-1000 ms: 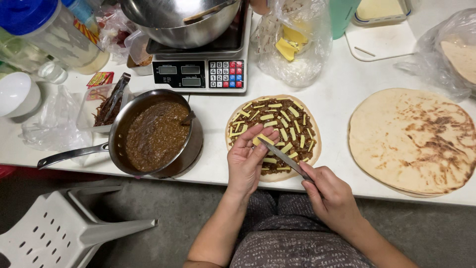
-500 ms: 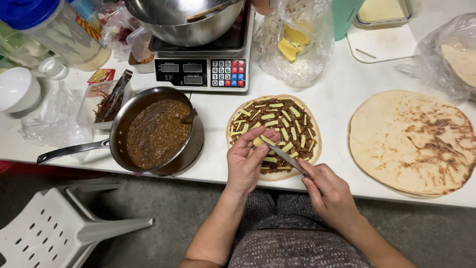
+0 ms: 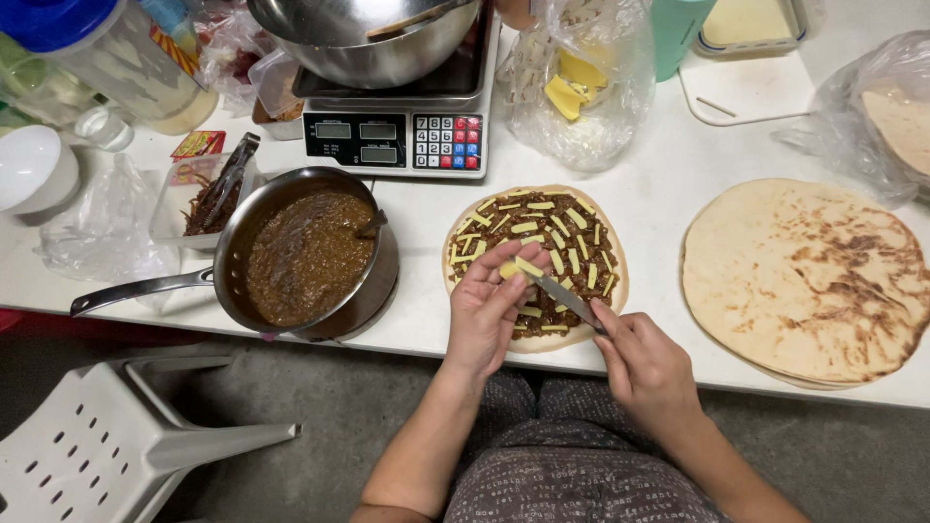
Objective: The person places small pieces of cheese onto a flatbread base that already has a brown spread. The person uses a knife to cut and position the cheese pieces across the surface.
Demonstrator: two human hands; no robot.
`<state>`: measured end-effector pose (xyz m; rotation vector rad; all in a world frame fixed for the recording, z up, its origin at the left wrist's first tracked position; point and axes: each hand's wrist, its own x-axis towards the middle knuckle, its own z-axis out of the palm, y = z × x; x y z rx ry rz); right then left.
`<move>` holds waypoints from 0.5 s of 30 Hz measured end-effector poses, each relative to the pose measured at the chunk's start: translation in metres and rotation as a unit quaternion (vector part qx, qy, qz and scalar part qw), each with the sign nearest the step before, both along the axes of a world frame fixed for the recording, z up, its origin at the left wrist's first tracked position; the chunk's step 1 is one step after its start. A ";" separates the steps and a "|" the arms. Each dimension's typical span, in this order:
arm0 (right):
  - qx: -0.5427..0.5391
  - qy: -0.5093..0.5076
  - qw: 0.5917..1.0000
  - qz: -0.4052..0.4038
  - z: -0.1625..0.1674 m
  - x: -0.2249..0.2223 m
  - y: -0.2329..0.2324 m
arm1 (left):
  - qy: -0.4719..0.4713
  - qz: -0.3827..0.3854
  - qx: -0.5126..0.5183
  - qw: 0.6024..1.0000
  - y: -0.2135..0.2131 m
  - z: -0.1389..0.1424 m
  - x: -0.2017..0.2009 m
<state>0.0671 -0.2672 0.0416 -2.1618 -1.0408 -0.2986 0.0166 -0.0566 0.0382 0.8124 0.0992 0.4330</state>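
Head view, looking down on a white surface point(image 3: 668, 184).

Lower centre: left hand point(image 3: 489, 310) curled shut, fingertips pinching a yellow cheese block point(image 3: 514, 267) over the near edge of a topped flatbread point(image 3: 536, 261). Right hand point(image 3: 647, 363) closed around a knife point(image 3: 565, 295), handle hidden in the fist, blade angled up-left and meeting the cheese block. Brown spread and scattered pale cheese strips across the flatbread; near rim partly hidden behind both hands.

Left of centre: steel pan point(image 3: 291, 257) of brown sauce, long handle pointing to the left edge, a spoon handle just breaking the sauce at the right rim. Upper left: clear tub point(image 3: 199, 194) with dark shreds and tongs, contents hard to make out; small red-and-yellow packet point(image 3: 198, 144) behind it; large clear jar with blue lid point(image 3: 87, 48), cut off by the frame; white bowl point(image 3: 34, 169) at the left edge.

Top centre: scale point(image 3: 397, 136) with a keypad of white, red and blue keys, carrying a steel bowl point(image 3: 373, 34) cut off at the top. Right of it, clear bag point(image 3: 581, 82) holding yellow cheese pieces. Right: stack of plain flatbreads point(image 3: 809, 276), toasted in patches. Upper right: another bag point(image 3: 872, 107), contents blurred by plastic. Bottom left: white plastic chair point(image 3: 116, 446), partly out of frame.
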 end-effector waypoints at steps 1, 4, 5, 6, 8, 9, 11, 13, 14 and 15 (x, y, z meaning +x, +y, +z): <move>0.006 0.039 0.999 0.014 -0.004 0.000 -0.003 | 0.014 -0.002 -0.015 1.000 0.000 0.001 0.001; 0.038 0.229 0.970 0.066 -0.022 0.007 -0.014 | 0.037 -0.029 -0.057 0.997 0.007 0.001 0.002; 0.056 0.339 0.935 0.090 -0.029 0.012 -0.017 | 0.033 -0.050 -0.071 0.996 0.010 0.000 0.001; 0.072 0.444 0.886 0.113 -0.036 0.017 -0.020 | 0.028 -0.071 -0.085 0.993 0.013 -0.001 -0.001; 0.063 0.561 0.814 0.133 -0.047 0.022 -0.031 | 0.050 -0.085 -0.035 0.995 0.016 -0.005 -0.007; 0.058 0.616 0.772 0.142 -0.050 0.023 -0.034 | 0.061 -0.092 -0.010 0.994 0.016 -0.008 -0.009; 0.090 0.648 0.738 0.166 -0.053 0.023 -0.037 | 0.051 -0.092 -0.007 0.994 0.015 -0.013 -0.009; 0.112 0.673 0.710 0.177 -0.048 0.024 -0.036 | 0.052 -0.091 -0.003 0.994 0.015 -0.015 -0.011; 0.117 0.683 0.699 0.174 -0.044 0.024 -0.035 | 0.059 -0.091 -0.003 0.994 0.016 -0.015 -0.012; 0.123 0.693 0.689 0.172 -0.040 0.024 -0.033 | 0.066 -0.090 -0.002 0.994 0.017 -0.015 -0.013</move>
